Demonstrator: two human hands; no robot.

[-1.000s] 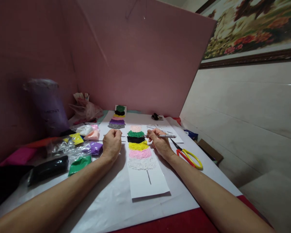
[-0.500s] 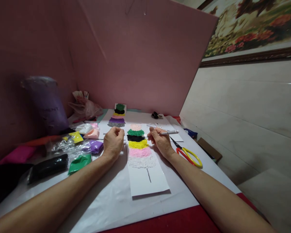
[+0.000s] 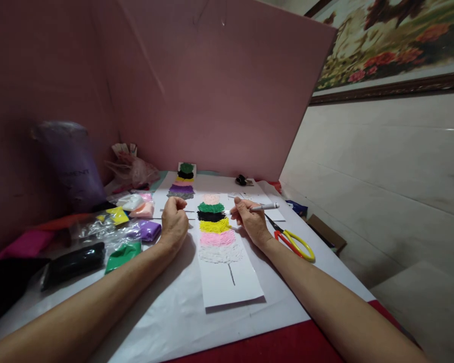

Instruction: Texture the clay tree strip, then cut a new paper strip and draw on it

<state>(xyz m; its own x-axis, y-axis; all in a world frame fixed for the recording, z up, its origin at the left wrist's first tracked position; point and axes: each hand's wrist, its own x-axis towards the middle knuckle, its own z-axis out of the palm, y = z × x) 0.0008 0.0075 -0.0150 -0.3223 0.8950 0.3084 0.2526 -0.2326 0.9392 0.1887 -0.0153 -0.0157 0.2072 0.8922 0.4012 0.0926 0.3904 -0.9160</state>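
My right hand [image 3: 249, 218] grips a slim pen-like tool [image 3: 265, 206] with a striped, light handle; its thin tip points left at the black band of the clay picture. This white card [image 3: 230, 297] carries rough bands of peach, green, black, yellow, pink and white clay, with a short dark line drawn below. Left of the card, my left hand [image 3: 175, 222] is closed, its thumb and fingers bent together. Whatever may be between them is hidden or too small to tell.
Yellow-and-red scissors [image 3: 295, 243] lie right of my right hand. Several clay packets, including black [image 3: 73, 264], green [image 3: 123, 256] and purple [image 3: 150, 230], crowd the left. Another banded clay picture [image 3: 181, 188] is farther back, and dark keys [image 3: 243, 180] lie near the pink board [image 3: 212, 101].
My left hand has shifted slightly left and its fingers have drawn back from the card. My right hand and the tool are almost where they were.
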